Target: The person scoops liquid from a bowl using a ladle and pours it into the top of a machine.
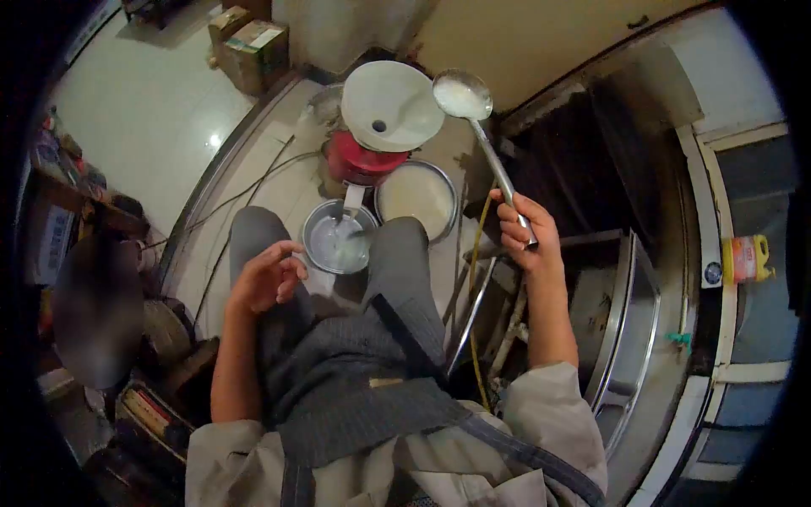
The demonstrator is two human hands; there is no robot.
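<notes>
My right hand point(528, 226) is closed round the handle of a metal ladle point(492, 160), whose bowl holds something whitish and is raised beside a white funnel-shaped hopper point(393, 106). The hopper sits on a red machine point(361, 159) with a pale spout point(354, 197). Below the spout stands a metal pot point(314, 241) with whitish, foamy contents. Right of it, partly behind my knee, is a wider metal basin point(456, 203) of cream-coloured liquid. My left hand point(272, 275) is empty, its fingers loosely curled and apart, near the pot's left side.
Cardboard boxes point(256, 55) stand at the upper left. A cable point(245, 190) runs over the floor to the machine. Cluttered shelves line the left. On the right are a metal-framed rack point(627, 313) and a yellow jug point(747, 258) by a window frame.
</notes>
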